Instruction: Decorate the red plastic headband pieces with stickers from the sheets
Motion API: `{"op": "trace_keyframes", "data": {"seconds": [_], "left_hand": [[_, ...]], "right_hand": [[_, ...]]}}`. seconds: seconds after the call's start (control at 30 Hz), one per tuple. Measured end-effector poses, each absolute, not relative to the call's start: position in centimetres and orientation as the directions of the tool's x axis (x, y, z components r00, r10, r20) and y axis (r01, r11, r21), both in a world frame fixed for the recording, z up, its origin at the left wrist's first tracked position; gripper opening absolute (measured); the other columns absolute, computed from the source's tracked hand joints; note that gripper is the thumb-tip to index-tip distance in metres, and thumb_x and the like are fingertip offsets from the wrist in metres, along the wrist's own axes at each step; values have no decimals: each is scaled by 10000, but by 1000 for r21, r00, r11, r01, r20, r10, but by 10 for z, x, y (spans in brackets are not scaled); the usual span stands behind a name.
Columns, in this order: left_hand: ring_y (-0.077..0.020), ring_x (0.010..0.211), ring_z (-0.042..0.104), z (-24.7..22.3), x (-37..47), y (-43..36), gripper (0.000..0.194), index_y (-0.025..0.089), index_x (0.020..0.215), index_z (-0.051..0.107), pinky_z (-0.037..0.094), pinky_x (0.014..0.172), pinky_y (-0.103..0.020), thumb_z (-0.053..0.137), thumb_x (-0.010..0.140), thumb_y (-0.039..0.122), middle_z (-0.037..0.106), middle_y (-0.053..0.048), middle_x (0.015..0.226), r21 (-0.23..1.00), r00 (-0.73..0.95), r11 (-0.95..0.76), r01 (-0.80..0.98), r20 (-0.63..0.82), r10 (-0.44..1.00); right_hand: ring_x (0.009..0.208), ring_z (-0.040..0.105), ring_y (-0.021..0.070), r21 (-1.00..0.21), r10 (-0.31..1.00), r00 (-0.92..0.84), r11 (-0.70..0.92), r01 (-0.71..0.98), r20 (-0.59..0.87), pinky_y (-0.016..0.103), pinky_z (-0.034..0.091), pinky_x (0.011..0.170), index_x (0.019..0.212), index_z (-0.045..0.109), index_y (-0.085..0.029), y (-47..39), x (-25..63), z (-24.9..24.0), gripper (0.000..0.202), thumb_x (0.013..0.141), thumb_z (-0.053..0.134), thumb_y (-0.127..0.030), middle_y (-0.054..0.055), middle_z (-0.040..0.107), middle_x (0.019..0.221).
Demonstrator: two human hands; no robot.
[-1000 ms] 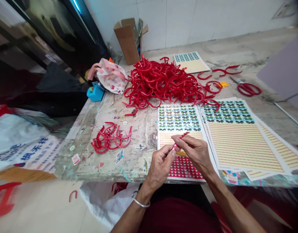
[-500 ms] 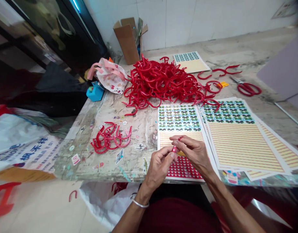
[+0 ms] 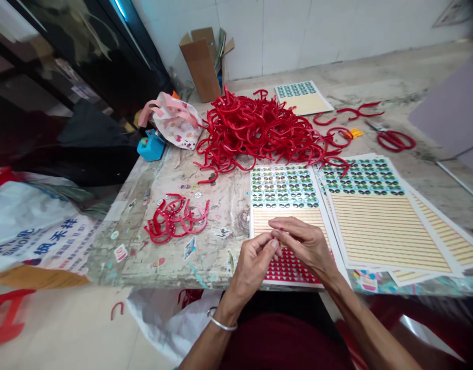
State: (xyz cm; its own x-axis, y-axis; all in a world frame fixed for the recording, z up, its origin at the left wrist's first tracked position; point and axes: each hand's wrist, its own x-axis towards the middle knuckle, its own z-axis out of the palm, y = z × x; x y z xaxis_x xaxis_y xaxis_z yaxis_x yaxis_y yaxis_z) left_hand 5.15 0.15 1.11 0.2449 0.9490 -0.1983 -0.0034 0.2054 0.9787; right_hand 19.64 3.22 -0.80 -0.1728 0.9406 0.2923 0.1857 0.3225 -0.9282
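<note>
My left hand [image 3: 255,259] and my right hand [image 3: 304,241] meet fingertip to fingertip above a sticker sheet [image 3: 285,187]. Both are closed in a pinch on a small red band, which the fingers almost wholly hide; only a speck of red shows. The sheet beneath has rows of green-and-black eye pictures at the top, yellow stripes in the middle and red rows with small white shapes at the bottom. Left of my hands lies a small group of red curved bands [image 3: 177,218]. Beyond the sheet rises a big tangled heap of red bands [image 3: 259,128].
More sticker sheets [image 3: 386,231] overlap on the right, and another sheet [image 3: 304,97] lies behind the heap. Red-handled scissors [image 3: 394,140] rest at the right. A blue tape dispenser [image 3: 150,148], a patterned bag [image 3: 178,121] and a cardboard box [image 3: 201,67] stand at the back left.
My right hand has tilted slightly and its fingers have closed in over the left fingertips. The red piece that showed between them is now nearly covered.
</note>
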Motion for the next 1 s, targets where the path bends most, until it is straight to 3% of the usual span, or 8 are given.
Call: {"op": "trace_keyframes", "data": {"seconds": [0.1, 0.2, 0.27, 0.47, 0.57, 0.7, 1.0], "left_hand": [[-118, 636, 418, 9, 53, 2, 291, 144, 685, 543, 340, 634, -231, 456, 872, 349, 478, -2, 653, 979, 235, 204, -1, -198, 952], [-109, 621, 383, 10, 53, 1, 274, 147, 683, 530, 318, 614, -230, 460, 873, 332, 440, 10, 640, 985, 227, 171, 10, -169, 959], [-108, 616, 379, 11, 52, 0, 262, 146, 718, 551, 317, 610, -231, 456, 876, 333, 433, 14, 640, 988, 231, 154, 3, -151, 961], [-111, 617, 416, 5, 47, -3, 238, 142, 847, 615, 341, 618, -233, 464, 877, 323, 475, 12, 650, 994, 256, 104, 37, -110, 960], [-120, 654, 467, 1, 44, -3, 243, 139, 945, 619, 371, 669, -238, 458, 883, 310, 527, 1, 679, 994, 284, 87, 63, -102, 953], [-125, 700, 496, 1, 41, -1, 248, 123, 883, 617, 381, 713, -240, 431, 898, 286, 556, -14, 713, 994, 358, 62, 87, -90, 929], [-124, 727, 504, 2, 34, 1, 272, 121, 801, 601, 377, 728, -231, 410, 910, 280, 560, -25, 751, 995, 423, 31, 96, -69, 904]], "right_hand": [[932, 639, 200, -930, 944, -161, 316, 187, 288, 321, 580, 732, 976, 711, -254, 31, 196, -11, 207, 791, 622, -223, 66, 679, 999], [1008, 606, 210, -971, 971, -140, 212, 114, 195, 298, 598, 688, 1088, 659, -258, 31, 197, -10, 326, 762, 654, -256, 77, 565, 1220], [1006, 603, 203, -990, 984, -132, 128, 56, 119, 304, 597, 723, 1134, 628, -260, 31, 198, -8, 412, 727, 690, -272, 75, 532, 1260], [702, 667, 143, -987, 977, -192, -114, -116, -91, 297, 589, 656, 1175, 567, -245, 29, 199, -8, 524, 680, 736, -281, 25, 627, 963], [669, 651, 138, -985, 976, -187, -136, -109, -115, 266, 565, 615, 1111, 597, -211, 28, 201, -8, 486, 656, 756, -273, -4, 601, 807], [560, 551, 77, -995, 984, -149, -101, -29, -95, 196, 491, 528, 1015, 639, -177, 30, 203, -6, 431, 615, 786, -240, -42, 535, 654], [513, 574, 109, -993, 973, -205, -114, -12, -109, 229, 454, 484, 893, 630, -170, 33, 206, -8, 305, 649, 764, -295, -23, 589, 624]]}}
